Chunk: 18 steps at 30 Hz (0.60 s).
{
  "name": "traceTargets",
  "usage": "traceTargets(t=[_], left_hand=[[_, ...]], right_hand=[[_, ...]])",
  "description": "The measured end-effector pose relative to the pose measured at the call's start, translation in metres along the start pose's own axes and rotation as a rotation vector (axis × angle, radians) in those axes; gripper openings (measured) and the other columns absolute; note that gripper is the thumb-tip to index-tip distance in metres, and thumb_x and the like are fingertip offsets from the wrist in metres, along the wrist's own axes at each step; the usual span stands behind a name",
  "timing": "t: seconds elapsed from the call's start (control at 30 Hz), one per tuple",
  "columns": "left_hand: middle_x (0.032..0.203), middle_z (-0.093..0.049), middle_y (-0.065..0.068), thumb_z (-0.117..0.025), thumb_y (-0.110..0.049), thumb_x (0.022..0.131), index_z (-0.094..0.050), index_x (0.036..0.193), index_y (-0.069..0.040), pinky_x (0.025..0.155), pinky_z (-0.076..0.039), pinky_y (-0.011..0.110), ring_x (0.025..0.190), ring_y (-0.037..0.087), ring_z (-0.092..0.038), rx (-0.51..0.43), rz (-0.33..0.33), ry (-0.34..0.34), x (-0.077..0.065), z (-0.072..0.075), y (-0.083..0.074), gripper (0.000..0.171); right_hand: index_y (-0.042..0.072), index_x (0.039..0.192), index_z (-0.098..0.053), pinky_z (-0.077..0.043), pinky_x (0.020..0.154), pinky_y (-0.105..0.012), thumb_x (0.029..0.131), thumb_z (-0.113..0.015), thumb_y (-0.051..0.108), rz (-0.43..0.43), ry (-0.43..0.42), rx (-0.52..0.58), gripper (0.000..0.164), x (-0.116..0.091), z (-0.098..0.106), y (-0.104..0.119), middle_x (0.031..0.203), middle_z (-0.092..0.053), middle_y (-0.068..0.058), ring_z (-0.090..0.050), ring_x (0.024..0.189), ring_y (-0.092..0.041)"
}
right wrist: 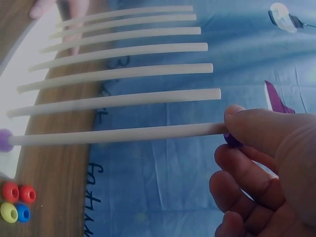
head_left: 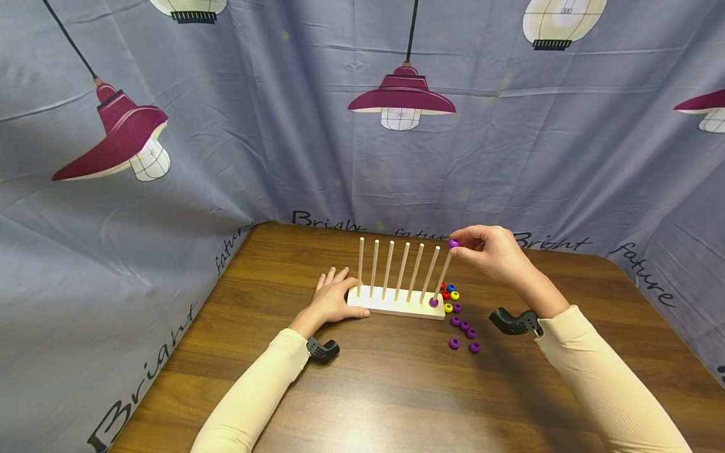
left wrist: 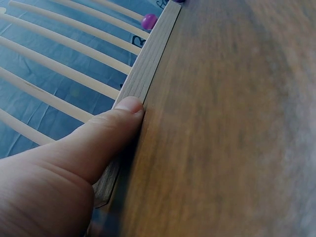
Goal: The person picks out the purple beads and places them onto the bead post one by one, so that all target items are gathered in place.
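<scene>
A pale wooden base [head_left: 396,304] with a row of several upright pegs [head_left: 403,267] stands on the table. My left hand [head_left: 331,301] grips the base's left end; in the left wrist view the thumb [left wrist: 106,128] presses along its front side. My right hand [head_left: 489,255] pinches a purple bead [head_left: 454,243] between thumb and forefinger at the top of the rightmost peg [right wrist: 118,136]. In the right wrist view the thumb partly hides this bead. Another purple bead [head_left: 433,302] sits at the foot of that same peg.
Right of the base lie several loose purple beads [head_left: 464,325]. Red beads [head_left: 446,294], yellow beads [head_left: 455,295] and a blue bead [head_left: 451,287] lie close by the base's right end. A printed curtain [head_left: 317,145] hangs behind the wooden table [head_left: 385,390].
</scene>
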<state>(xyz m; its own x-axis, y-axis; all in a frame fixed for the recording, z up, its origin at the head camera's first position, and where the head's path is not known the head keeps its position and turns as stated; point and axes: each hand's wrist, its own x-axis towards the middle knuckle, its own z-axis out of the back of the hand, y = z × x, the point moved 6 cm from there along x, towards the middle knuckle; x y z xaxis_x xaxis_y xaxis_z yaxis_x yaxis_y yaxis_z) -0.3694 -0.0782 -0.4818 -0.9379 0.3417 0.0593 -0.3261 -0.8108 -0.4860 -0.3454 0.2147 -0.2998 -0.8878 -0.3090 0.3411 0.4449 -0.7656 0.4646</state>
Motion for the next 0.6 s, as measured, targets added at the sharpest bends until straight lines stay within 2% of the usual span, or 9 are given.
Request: traceTargets(t=[0.3,0.6], left_hand=[[0.165,-0.034,0.019,-0.083,-0.057,0.075,-0.062,0.138,-0.019,0.128,-0.011,0.062,0.156,0.048,-0.018,-0.005,0.005,-0.001,-0.0008,0.0007,-0.0004,0.077],[0.165,-0.034,0.019,-0.083,-0.057,0.075,-0.061,0.138,-0.019,0.128,-0.010,0.061,0.156,0.047,-0.017,-0.005,0.009,0.005,-0.0008,0.0010,-0.0006,0.077]], right_hand=[[0.006,0.106,-0.078,-0.050,0.060,-0.017,0.086,-0.081,0.013,0.001,0.007,0.010,0.021,-0.0008,-0.0037,0.0011,0.085,-0.077,-0.008,-0.063,0.067,-0.002],[0.006,0.102,-0.078,-0.049,0.059,-0.016,0.085,-0.082,0.012,0.024,-0.001,0.008,0.019,-0.0018,-0.0056,0.0010,0.083,-0.077,-0.008,-0.063,0.066,-0.004]])
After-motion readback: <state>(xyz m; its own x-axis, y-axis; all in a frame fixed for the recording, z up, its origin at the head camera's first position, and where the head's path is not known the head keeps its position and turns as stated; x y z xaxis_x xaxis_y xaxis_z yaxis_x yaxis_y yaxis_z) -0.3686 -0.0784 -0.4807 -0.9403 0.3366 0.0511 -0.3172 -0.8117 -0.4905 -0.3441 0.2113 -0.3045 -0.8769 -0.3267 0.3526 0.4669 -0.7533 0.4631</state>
